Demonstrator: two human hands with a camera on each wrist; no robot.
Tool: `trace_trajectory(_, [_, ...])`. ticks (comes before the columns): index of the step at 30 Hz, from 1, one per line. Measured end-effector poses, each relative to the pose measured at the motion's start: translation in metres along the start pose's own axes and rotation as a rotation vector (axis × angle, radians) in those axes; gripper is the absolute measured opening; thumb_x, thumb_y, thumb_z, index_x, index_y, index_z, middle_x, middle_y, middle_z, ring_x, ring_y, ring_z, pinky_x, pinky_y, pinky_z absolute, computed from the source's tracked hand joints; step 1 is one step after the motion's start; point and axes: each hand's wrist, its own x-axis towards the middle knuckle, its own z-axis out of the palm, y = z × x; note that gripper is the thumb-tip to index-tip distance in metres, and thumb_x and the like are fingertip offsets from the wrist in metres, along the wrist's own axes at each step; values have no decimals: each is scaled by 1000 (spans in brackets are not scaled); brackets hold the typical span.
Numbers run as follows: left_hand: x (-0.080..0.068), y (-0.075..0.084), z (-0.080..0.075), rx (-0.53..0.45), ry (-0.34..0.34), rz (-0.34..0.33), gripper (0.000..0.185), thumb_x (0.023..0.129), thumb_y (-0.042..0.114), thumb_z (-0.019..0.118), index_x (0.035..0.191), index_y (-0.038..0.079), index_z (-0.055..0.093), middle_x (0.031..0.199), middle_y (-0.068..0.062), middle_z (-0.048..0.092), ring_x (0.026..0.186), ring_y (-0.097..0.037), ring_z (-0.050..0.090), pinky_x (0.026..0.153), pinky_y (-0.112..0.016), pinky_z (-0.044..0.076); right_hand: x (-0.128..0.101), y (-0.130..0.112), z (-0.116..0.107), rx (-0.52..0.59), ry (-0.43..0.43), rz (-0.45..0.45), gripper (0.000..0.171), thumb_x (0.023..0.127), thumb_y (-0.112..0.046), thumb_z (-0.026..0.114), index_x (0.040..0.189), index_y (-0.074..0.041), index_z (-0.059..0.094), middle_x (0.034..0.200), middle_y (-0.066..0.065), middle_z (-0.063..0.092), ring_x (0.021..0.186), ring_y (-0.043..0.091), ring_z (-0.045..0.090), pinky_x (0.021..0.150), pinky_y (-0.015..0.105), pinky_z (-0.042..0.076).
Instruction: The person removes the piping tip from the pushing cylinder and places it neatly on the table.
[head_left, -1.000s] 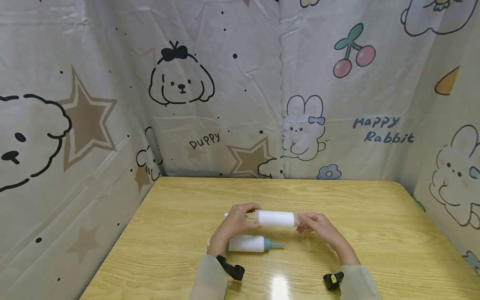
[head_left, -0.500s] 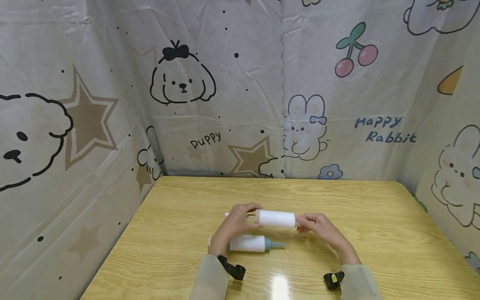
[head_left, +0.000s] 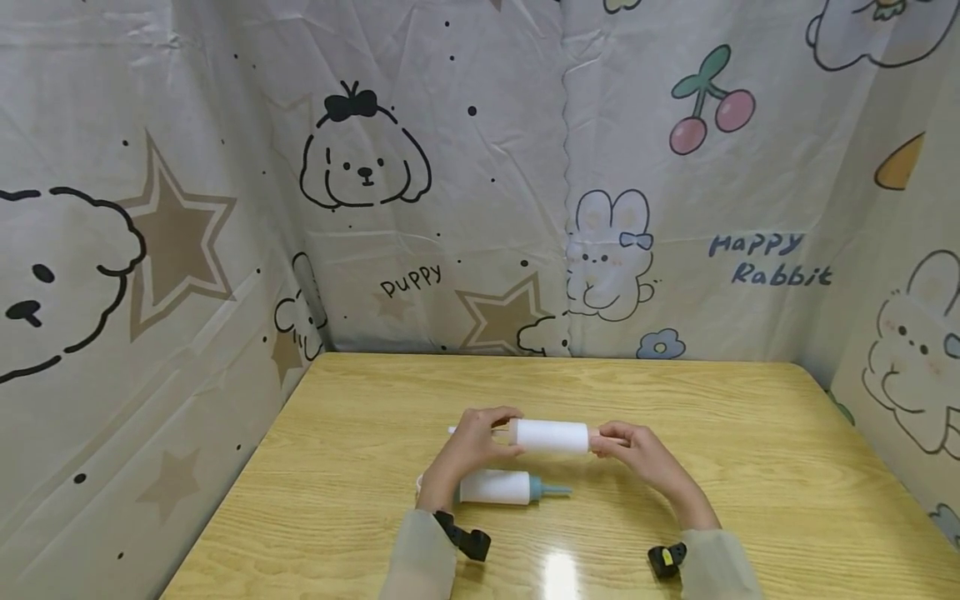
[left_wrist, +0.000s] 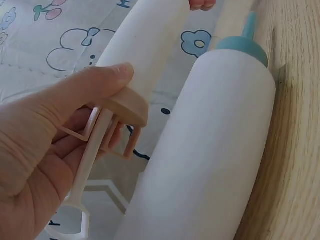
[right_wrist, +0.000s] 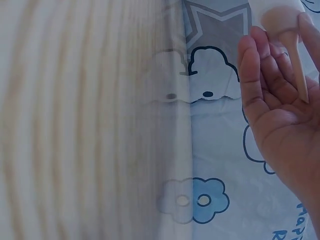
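Nearest the person, the wooden table [head_left: 360, 533] is showing bare, glossy board between the two sleeves, with more open surface running out to the left and right edges. Just beyond, a white squeeze bottle with a teal nozzle [head_left: 501, 487] is lying on its side, directly under the left hand [head_left: 470, 446]. That hand is pinching the peach flange and plunger end of a white syringe-like tube [head_left: 551, 436], thumb on top. The right hand [head_left: 633, 448] is closing its fingertips [right_wrist: 260, 50] around the tube's peach nozzle end. The tube is hanging level above the table, between both hands. Cartoon-printed cloth walls [head_left: 480, 208] are enclosing the far and side edges.
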Motion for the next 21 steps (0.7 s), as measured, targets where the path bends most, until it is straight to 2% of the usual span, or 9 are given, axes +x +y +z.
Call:
trace_trajectory(6, [-2,-1,-3,-2,8,13,44,77,21,77,117,8,63,116,-9,66,105,-25,65,86,-31,55,2,0,3,-6,50,-17,36,86,-31,66,110,-4,63,112,15,63,110,34,60,85,34,54])
trace_trajectory(12, [-3,-1,-3,-19,2,-8,44,77,22,77,117,11,63,117,-8,66,108,-25,64,88,-32,54,1,-1,3,-42,87,-60,35,83,-30,71,110,-9,62,112,11,63,111,33,56,81,31,52])
trace_trajectory(16, [-3,-1,-4,-21,2,-12,43,77,22,77,116,14,63,117,-7,66,110,-24,63,90,-33,53,1,-2,4,-59,119,-118,33,81,-27,73,108,-12,62,111,8,64,108,29,58,83,35,51])
trace_trajectory(21, [-2,-1,-4,-22,-5,-20,43,77,23,77,117,14,63,118,-7,65,111,-24,62,91,-34,53,1,-2,4,-91,141,-159,34,79,-26,75,109,-14,62,111,5,64,101,13,58,86,38,49])
